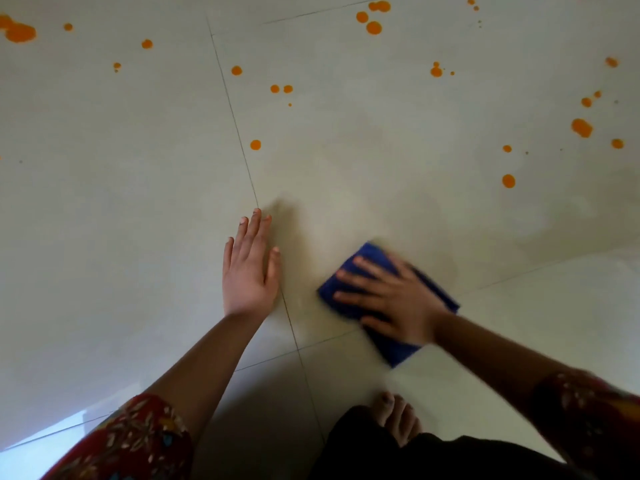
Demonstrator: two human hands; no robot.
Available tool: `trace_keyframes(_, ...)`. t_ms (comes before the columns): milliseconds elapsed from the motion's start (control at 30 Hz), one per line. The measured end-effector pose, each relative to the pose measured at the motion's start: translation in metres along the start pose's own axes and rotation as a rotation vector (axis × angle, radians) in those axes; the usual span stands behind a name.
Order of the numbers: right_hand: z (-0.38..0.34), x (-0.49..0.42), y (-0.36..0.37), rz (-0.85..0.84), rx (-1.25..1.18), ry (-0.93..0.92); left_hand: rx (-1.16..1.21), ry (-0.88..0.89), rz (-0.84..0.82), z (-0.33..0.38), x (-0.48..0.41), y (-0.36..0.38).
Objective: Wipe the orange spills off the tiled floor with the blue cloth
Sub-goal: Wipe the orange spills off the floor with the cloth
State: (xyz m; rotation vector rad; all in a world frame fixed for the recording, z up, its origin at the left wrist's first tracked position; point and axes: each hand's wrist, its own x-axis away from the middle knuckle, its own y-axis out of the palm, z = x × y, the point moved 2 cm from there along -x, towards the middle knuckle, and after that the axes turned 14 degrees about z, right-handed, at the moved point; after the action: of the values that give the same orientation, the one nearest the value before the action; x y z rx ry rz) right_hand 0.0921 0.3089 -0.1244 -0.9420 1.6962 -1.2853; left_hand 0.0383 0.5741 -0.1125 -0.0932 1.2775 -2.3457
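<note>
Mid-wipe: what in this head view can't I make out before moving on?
- Pale tiled floor under the folded blue cloth and under the flat left hand: covered, so any leftover orange there is hidden.
- Right hand and the cloth's edges: motion-blurred, exact outline unclear.
- Orange spills at the top and left edges: cut off by the frame, extent unknown.
- Tiny dark specks: too small to identify.

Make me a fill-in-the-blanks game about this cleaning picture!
1. The right hand presses down on a cloth coloured ____.
2. The left hand lies flat on the tiled ____.
3. The spots farther off are coloured ____.
Missing words: blue, floor, orange.
</note>
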Motion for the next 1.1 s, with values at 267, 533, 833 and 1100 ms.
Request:
trace_keyframes(267, 0.11, -0.038, -0.014, 0.148, 0.197, 0.872, -0.102, 0.083, -0.179, 0.019, 0.007, 0.01)
trace_keyframes(533, 0.057, 0.01, -0.01, 0.051, 0.061, 0.085, -0.257, 0.251, -0.346, 0.051, -0.044, -0.011)
trace_keyframes(833, 0.038, -0.105, 0.01, 0.079, 0.06, 0.503, -0.489, 0.428, -0.597, 0.067, -0.101, -0.067)
trace_keyframes(1100, 0.038, -0.047, 0.004, 0.11, 0.133, 0.42, -0.577, 0.506, -0.876, 0.038, -0.119, -0.101)
